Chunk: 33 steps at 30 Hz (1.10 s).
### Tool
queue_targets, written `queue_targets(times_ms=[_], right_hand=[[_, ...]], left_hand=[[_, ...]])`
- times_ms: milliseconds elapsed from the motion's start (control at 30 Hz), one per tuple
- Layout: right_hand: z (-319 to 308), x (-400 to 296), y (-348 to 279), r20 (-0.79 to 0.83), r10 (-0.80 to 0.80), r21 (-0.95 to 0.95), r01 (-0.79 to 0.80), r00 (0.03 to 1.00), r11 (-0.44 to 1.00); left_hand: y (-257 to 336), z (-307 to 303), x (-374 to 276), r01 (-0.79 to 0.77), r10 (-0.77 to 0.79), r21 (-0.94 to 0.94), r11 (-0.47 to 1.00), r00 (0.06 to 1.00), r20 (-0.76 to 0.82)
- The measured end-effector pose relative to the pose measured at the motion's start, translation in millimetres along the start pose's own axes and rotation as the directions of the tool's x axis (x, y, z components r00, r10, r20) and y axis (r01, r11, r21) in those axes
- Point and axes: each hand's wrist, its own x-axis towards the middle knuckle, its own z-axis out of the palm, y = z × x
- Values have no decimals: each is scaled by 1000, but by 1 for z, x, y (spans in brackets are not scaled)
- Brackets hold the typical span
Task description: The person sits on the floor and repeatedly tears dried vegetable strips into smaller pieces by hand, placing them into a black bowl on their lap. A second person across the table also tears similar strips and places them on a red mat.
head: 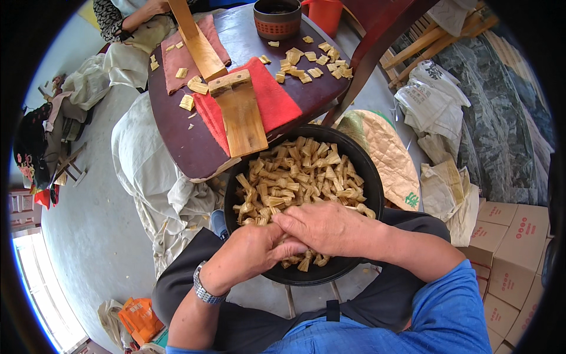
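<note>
A round black basin (pixel 375 177) before me is heaped with tan, fibrous knotted strips (pixel 305 177). Over its near half, my left hand (pixel 254 245) and my right hand (pixel 327 225) meet, with the right fingers lying across the left fingertips. Whatever may be between them is hidden by the fingers. Several knots show just below my hands, near the basin's front rim. A metal-banded watch (pixel 205 285) circles my left wrist.
A dark red table (pixel 170 128) overhangs the basin's far left edge. On it are a wooden implement (pixel 243 115), a red cloth (pixel 274 95), short cut pieces (pixel 323 57) and a dark bowl (pixel 277 22). Cardboard boxes (pixel 508 248) stand at right; another person's arm (pixel 143 13) is beyond.
</note>
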Motion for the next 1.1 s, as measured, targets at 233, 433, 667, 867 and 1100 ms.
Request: queue_targets(times_ms=[233, 433, 667, 867, 1100], right_hand=[[-7, -22, -6, 413, -21, 456, -186, 911, 870], [-31, -24, 0, 542, -58, 563, -311, 838, 766], [-60, -6, 16, 370, 193, 465, -361, 909, 808], [-60, 34, 41, -188, 270, 383, -183, 944, 905], [-62, 74, 63, -493, 217, 198, -134, 842, 971]], left_hand=[[2, 8, -9, -92, 134, -162, 982, 954, 270], [10, -3, -13, -122, 192, -291, 949, 955, 226], [19, -33, -4, -28, 6, -223, 974, 995, -95], [11, -62, 10, -104, -81, -316, 943, 850, -520], [23, -91, 32, -226, -215, -516, 826, 720, -660]])
